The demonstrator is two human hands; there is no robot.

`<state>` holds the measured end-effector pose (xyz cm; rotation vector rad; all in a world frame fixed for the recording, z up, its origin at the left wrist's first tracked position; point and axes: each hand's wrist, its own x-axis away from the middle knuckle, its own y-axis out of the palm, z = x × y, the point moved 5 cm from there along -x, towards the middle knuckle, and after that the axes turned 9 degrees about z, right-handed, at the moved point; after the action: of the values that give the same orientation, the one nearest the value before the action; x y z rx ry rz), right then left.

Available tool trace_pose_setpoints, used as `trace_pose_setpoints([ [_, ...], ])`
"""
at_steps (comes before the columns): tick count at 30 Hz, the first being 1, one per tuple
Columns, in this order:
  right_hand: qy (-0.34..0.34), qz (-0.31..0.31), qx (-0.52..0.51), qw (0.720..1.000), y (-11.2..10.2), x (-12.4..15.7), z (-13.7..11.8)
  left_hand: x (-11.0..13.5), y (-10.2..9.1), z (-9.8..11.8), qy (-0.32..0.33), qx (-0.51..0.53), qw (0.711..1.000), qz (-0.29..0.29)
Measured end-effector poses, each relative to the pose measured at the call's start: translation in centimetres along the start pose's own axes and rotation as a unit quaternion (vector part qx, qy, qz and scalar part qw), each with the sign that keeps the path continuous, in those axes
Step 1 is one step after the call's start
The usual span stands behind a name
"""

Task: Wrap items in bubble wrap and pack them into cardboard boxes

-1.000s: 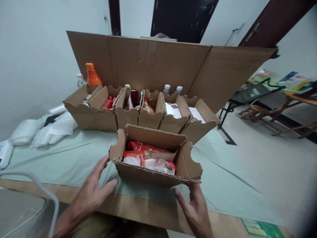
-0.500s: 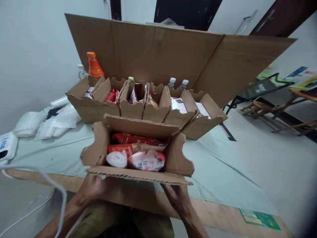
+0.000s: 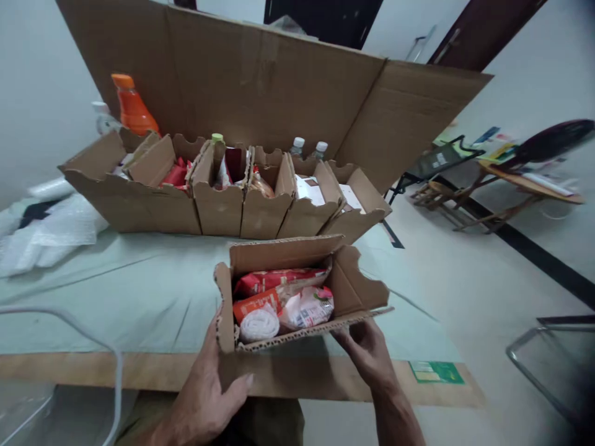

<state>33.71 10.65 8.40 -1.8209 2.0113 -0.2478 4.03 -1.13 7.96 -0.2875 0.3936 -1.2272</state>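
Observation:
An open-topped cardboard box (image 3: 362, 282) is held over the near part of the table. In it lie a red packet (image 3: 274, 280), an orange packet (image 3: 257, 303), a pale packet (image 3: 309, 308) with a pink mark and a white roll (image 3: 259, 324). My left hand (image 3: 204, 390) supports the box's left end, thumb in front and the other fingers hidden behind it. At the front right, my right hand (image 3: 367, 350) grips the box from below, its fingertips partly out of sight.
Behind stands a row of similar cardboard boxes (image 3: 218, 214) with packets inside, backed by a tall cardboard sheet (image 3: 283, 87). An orange bottle (image 3: 134, 108) rises behind them. Bubble wrap (image 3: 60, 226) lies at left; a white cable (image 3: 93, 337) crosses the near left.
The held box has moved right in the view and turned slightly. My left hand has shifted from under its front to its left end. The camera view has swung right.

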Motion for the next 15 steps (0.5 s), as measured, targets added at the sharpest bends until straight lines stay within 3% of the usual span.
trace_pose_setpoints([
  [2, -0.008, 0.01, -0.009, 1.0, 0.3, 0.0, -0.2, 1.2, 0.4, -1.6, -0.041, -0.024, 0.999, -0.017],
  [5, -0.011, -0.003, -0.035, 0.999, 0.6, 1.1, -0.1, 2.8, 0.4, -3.3, -0.105, -0.062, 0.992, 0.019],
  [8, -0.03, -0.022, -0.087, 0.995, 0.2, 1.8, 0.1, 3.1, 1.2, -2.5, -0.105, -0.02, 0.994, 0.037],
  [11, -0.054, 0.023, -0.126, 0.99, -1.9, 0.6, 1.1, 2.5, 4.1, -0.3, -0.069, 0.069, 0.995, -0.003],
  [15, -0.068, 0.135, -0.124, 0.981, -6.5, -3.9, 3.0, 1.7, 10.8, 2.9, 0.035, 0.135, 0.985, -0.1],
])
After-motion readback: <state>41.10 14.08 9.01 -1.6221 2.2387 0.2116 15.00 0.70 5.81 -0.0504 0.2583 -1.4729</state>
